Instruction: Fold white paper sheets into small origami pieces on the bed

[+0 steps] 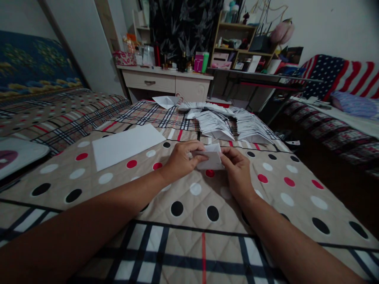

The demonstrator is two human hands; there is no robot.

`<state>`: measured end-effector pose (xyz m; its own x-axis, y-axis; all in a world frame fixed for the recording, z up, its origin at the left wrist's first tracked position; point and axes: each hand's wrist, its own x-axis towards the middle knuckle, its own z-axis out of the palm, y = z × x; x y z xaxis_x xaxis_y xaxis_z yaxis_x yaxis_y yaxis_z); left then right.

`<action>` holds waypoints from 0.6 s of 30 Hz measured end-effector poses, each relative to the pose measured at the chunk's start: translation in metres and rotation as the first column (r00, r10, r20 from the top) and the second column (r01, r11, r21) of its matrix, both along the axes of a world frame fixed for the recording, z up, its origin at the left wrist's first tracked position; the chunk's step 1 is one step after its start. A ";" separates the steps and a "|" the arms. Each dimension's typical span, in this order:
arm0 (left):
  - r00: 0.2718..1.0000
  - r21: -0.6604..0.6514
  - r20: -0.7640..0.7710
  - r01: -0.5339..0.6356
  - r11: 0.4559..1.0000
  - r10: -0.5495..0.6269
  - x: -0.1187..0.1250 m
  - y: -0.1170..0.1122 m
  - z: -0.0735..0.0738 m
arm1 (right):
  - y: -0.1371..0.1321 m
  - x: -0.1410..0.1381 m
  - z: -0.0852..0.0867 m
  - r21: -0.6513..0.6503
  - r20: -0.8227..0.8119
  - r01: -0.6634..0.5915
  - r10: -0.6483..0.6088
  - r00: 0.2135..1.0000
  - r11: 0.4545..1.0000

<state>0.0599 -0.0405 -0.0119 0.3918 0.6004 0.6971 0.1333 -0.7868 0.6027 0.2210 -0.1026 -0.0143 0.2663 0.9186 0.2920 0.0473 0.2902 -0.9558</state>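
Note:
Between my two hands, just above the bedspread, is a small piece of folded white paper (211, 161). My left hand (186, 157) pinches its left edge between thumb and fingers. At the paper's right edge, my right hand (237, 163) grips it with the thumb on the near side and the fingers curled behind. A flat stack of white paper sheets (127, 146) lies to the left of my hands. Beyond them stand two rows of folded white paper pieces (214, 126), packed closely together, with more folded paper behind.
A patterned bedspread (195, 209) with dots and plaid covers the bed. A loose folded paper (166, 101) lies near its far edge. Behind stand a white drawer cabinet (151, 81) and a shelf unit (233, 47). At right is a sofa with a flag-patterned cover (340, 75).

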 end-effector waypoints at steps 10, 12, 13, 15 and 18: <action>0.999 -0.257 0.036 -0.022 0.966 0.032 0.001 -0.003 0.003 | -0.003 0.002 0.000 0.091 0.088 -0.018 0.010 0.996 0.996; 0.998 -0.284 0.042 -0.023 0.959 0.036 0.000 -0.003 0.002 | -0.004 0.000 0.002 0.072 0.050 -0.045 0.041 0.998 0.996; 0.999 -0.287 0.037 -0.024 0.958 0.036 0.000 -0.003 0.002 | -0.004 -0.002 0.003 0.049 0.028 -0.053 0.052 0.998 0.997; 0.999 -0.278 0.019 -0.035 0.960 0.042 0.000 -0.004 0.002 | -0.004 -0.004 0.004 0.013 0.001 -0.055 0.055 0.998 0.998; 0.998 -0.274 0.045 -0.026 0.961 0.040 0.001 -0.006 0.003 | -0.003 -0.005 0.002 -0.002 0.014 -0.048 0.048 0.999 0.999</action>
<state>0.0610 -0.0464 -0.0093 0.3372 0.7831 0.5226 0.1210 -0.5866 0.8008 0.2159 -0.1061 -0.0125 0.2179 0.9307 0.2939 0.0466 0.2909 -0.9556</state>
